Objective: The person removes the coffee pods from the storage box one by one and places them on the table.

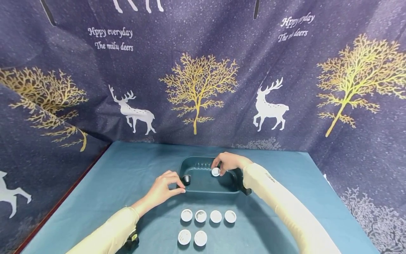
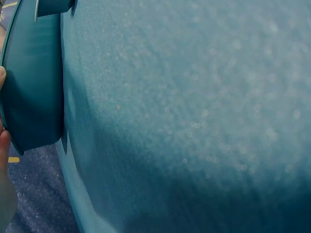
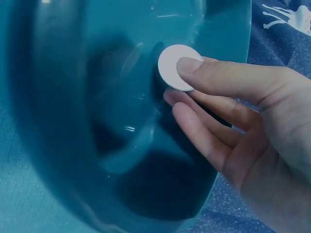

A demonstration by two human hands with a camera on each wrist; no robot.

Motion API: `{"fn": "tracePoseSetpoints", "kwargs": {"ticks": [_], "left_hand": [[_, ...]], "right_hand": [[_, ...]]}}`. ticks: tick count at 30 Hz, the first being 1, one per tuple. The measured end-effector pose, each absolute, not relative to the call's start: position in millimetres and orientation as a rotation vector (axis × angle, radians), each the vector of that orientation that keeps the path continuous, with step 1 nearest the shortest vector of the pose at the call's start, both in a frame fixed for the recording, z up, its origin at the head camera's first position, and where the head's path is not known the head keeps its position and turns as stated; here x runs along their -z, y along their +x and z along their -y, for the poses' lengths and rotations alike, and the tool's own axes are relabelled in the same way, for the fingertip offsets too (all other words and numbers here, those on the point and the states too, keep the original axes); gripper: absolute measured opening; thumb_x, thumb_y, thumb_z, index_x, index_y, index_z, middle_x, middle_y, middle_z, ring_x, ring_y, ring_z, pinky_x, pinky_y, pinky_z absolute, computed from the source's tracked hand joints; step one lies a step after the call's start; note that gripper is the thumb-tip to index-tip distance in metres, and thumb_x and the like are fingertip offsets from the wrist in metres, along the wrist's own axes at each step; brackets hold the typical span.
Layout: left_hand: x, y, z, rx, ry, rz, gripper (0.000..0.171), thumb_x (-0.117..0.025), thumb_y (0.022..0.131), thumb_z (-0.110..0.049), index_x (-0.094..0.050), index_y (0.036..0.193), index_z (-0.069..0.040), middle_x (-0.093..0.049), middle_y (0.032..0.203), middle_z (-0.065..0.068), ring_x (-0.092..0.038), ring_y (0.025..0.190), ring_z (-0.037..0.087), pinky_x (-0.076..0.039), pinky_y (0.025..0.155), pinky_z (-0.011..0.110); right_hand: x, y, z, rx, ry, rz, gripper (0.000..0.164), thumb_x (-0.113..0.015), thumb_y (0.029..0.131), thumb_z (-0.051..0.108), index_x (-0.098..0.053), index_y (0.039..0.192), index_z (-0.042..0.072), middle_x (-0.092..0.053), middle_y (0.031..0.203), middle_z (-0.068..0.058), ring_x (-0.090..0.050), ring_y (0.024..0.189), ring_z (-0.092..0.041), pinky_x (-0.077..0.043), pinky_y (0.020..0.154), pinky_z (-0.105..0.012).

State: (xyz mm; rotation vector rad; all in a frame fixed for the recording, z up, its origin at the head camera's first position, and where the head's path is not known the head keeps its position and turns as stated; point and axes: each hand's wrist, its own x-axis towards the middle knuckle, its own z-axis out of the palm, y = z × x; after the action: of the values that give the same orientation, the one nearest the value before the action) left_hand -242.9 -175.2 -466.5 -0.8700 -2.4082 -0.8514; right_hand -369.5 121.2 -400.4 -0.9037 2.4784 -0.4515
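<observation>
A dark teal tray (image 1: 210, 192) with raised walls stands on the table. My left hand (image 1: 165, 188) is at its front left corner, thumb and forefinger pinching the rim; in the left wrist view its fingertips (image 2: 4, 138) show at the tray's edge. Over the right half of the tray, my right hand (image 1: 229, 161) holds a coffee capsule (image 3: 172, 68) by its white round lid, thumb on the lid and fingers behind. A dark coffee capsule (image 1: 186, 179) lies inside the tray by the left wall. The capsule's body in my right hand is mostly hidden.
In front of the tray, several white-lidded capsules (image 1: 216, 216) stand in a row, with two more, a front capsule (image 1: 184, 237) and its neighbour (image 1: 200, 238), nearer me. A dark curtain (image 1: 203, 42) with deer and trees hangs behind the teal-covered table (image 1: 142, 155).
</observation>
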Motion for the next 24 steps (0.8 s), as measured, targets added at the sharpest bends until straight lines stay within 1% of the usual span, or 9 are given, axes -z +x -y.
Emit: {"fn": "tracePoseSetpoints", "kwargs": {"ticks": [4, 10, 12, 17, 21, 24], "left_hand": [[466.3, -242.4, 175.5, 0.844, -0.875, 2.401, 0.015, -0.086, 0.073, -0.032, -0.072, 0.08, -0.035, -0.064, 0.083, -0.022, -0.055, 0.086, 0.001, -0.051, 0.08, 0.029], [466.6, -242.7, 175.9, 0.841, -0.87, 2.408, 0.015, -0.086, 0.074, -0.033, -0.072, 0.08, -0.036, -0.064, 0.083, -0.023, -0.054, 0.086, 0.0, -0.05, 0.08, 0.029], [466.5, -243.1, 176.0, 0.841, -0.868, 2.409, 0.015, -0.086, 0.074, -0.033, -0.072, 0.08, -0.035, -0.063, 0.083, -0.023, -0.054, 0.086, 0.0, -0.05, 0.079, 0.029], [467.4, -243.0, 175.1, 0.843, -0.871, 2.408, 0.014, -0.086, 0.073, -0.032, -0.073, 0.08, -0.032, -0.063, 0.082, -0.022, -0.054, 0.086, 0.001, -0.05, 0.079, 0.029], [468.0, -242.5, 174.7, 0.85, -0.882, 2.393, 0.015, -0.086, 0.073, -0.03, -0.073, 0.08, -0.03, -0.064, 0.082, -0.021, -0.055, 0.085, 0.001, -0.05, 0.078, 0.029], [467.8, -242.8, 174.9, 0.849, -0.886, 2.385, 0.015, -0.087, 0.073, -0.029, -0.073, 0.079, -0.03, -0.064, 0.082, -0.02, -0.055, 0.085, 0.001, -0.05, 0.079, 0.028]], "right_hand": [[401.1, -371.2, -117.5, 0.36, -0.969, -2.505, 0.043, -0.079, 0.076, -0.002, -0.073, 0.115, 0.014, -0.068, 0.12, -0.007, -0.069, 0.085, -0.01, -0.055, 0.079, -0.027], [399.9, -372.0, -111.3, 0.247, -1.034, -2.534, 0.046, -0.081, 0.07, -0.003, -0.075, 0.112, 0.015, -0.072, 0.112, -0.004, -0.066, 0.102, -0.018, -0.054, 0.087, -0.029], [399.6, -371.2, -109.2, 0.251, -1.012, -2.526, 0.047, -0.08, 0.07, -0.004, -0.075, 0.113, 0.014, -0.072, 0.114, -0.004, -0.066, 0.107, -0.02, -0.054, 0.089, -0.031], [401.5, -366.6, -105.2, 0.262, -0.949, -2.505, 0.048, -0.08, 0.073, -0.005, -0.073, 0.116, 0.013, -0.071, 0.118, -0.005, -0.065, 0.108, -0.02, -0.055, 0.091, -0.034], [402.2, -365.0, -103.1, 0.258, -0.948, -2.513, 0.043, -0.081, 0.074, -0.004, -0.074, 0.113, 0.013, -0.071, 0.114, -0.003, -0.062, 0.113, -0.021, -0.053, 0.095, -0.035], [400.5, -365.4, -102.4, 0.251, -0.961, -2.519, 0.04, -0.081, 0.075, -0.002, -0.074, 0.111, 0.014, -0.072, 0.112, -0.002, -0.062, 0.11, -0.019, -0.053, 0.093, -0.033]]}}
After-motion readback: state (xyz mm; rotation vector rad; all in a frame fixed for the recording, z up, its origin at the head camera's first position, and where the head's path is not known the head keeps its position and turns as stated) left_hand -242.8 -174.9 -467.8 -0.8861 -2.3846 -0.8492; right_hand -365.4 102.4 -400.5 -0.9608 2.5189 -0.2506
